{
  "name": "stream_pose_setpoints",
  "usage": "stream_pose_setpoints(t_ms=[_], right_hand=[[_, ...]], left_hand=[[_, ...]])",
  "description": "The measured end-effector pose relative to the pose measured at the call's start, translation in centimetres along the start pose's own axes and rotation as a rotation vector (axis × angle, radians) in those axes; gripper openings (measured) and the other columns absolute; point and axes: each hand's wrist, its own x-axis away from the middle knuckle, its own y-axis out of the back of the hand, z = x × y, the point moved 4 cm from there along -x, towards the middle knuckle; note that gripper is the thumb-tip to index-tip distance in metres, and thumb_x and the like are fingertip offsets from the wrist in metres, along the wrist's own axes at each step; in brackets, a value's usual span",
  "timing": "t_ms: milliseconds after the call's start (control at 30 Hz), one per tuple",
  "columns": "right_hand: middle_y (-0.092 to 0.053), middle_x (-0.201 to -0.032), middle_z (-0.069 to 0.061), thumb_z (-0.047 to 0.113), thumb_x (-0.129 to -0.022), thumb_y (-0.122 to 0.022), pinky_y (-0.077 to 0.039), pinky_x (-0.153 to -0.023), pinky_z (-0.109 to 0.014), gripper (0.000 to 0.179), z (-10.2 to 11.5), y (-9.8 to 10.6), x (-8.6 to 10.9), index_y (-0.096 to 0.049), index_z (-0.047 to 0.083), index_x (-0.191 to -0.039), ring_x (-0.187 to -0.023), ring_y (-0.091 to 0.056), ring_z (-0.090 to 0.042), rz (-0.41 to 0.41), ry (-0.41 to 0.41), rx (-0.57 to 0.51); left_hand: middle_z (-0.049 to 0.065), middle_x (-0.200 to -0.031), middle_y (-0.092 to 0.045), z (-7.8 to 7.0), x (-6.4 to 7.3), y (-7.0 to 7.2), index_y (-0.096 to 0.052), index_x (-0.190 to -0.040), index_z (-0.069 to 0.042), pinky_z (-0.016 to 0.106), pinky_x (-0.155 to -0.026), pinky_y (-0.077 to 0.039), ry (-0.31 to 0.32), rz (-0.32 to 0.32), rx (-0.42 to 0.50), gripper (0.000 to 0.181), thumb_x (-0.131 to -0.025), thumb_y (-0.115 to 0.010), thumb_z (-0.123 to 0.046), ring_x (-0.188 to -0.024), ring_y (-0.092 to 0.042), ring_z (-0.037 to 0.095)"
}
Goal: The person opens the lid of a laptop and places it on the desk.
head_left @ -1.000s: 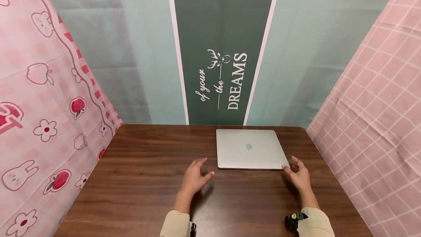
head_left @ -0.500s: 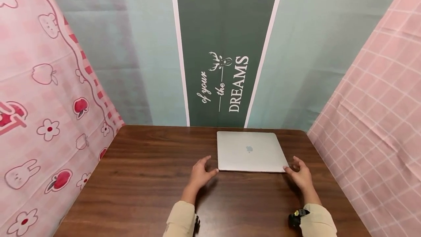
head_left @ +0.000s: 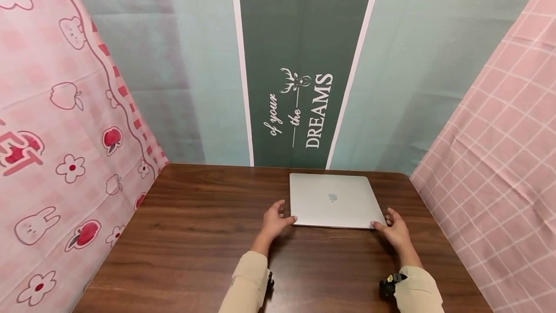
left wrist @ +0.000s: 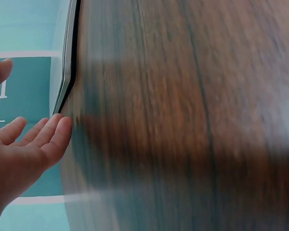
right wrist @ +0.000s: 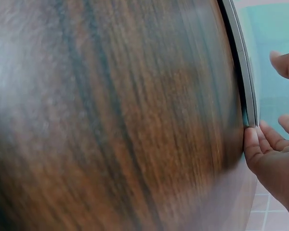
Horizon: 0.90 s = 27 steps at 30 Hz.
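Observation:
A closed silver laptop (head_left: 321,199) with an apple logo lies flat near the back of the wooden table. My left hand (head_left: 273,221) is at its front left corner, the thumb over the lid and the fingers beside the edge. In the left wrist view, the extended fingers of that hand (left wrist: 31,149) are close to the laptop's edge (left wrist: 67,53), and its thumb stands apart. At the front right corner is my right hand (head_left: 396,231), its thumb above the lid. The right wrist view has this hand's fingertips (right wrist: 252,137) at the laptop's corner, the thumb raised away.
The brown wood-grain table (head_left: 195,245) reaches back to a green and teal cloth (head_left: 299,23). Pink printed cloth (head_left: 65,134) hangs on the left, pink checked cloth (head_left: 491,158) on the right. Dark devices are strapped at both wrists, including the right wrist strap (head_left: 388,288).
My left hand has moved right and forward to the laptop's front left corner. My right hand has stayed by the right corner, its thumb slightly further over the lid. The view has shifted a little.

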Motion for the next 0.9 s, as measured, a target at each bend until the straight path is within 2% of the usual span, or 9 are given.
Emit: stream_pose_setpoints(t_ms=[300, 600, 900], right_hand=[[-0.034, -0.131, -0.037, 0.020, -0.080, -0.072, -0.031, -0.096, -0.051, 0.091, 0.2, -0.7, -0.1, -0.013, -0.009, -0.144, -0.119, -0.035, -0.045, 0.028, -0.010, -0.006], [-0.040, -0.122, -0.043, 0.025, -0.077, -0.075, -0.035, -0.091, -0.056, 0.095, 0.7, -0.4, -0.8, -0.016, -0.015, -0.140, -0.111, -0.042, -0.051, 0.029, 0.023, 0.193], [-0.045, -0.116, -0.042, 0.023, -0.073, -0.078, -0.038, -0.087, -0.055, 0.092, 0.4, -0.2, -0.8, -0.024, -0.017, -0.136, -0.105, -0.046, -0.050, 0.049, 0.051, 0.200]], left_hand=[[0.024, -0.117, -0.056, 0.7, -0.6, -1.1, -0.048, -0.130, 0.005, 0.042, -0.081, -0.048, 0.021, -0.001, -0.023, 0.068, -0.072, -0.079, -0.015, -0.100, -0.059, 0.036], [0.020, -0.104, -0.062, 0.8, -0.9, -2.5, -0.051, -0.122, 0.009, 0.037, -0.076, -0.049, -0.023, -0.015, 0.008, 0.063, -0.067, -0.079, -0.004, -0.091, -0.060, 0.032], [0.013, -0.086, -0.060, 1.4, -1.3, -2.9, -0.055, -0.119, 0.008, 0.031, -0.069, -0.049, -0.004, -0.033, -0.094, 0.066, -0.060, -0.083, -0.001, -0.080, -0.060, 0.025]])
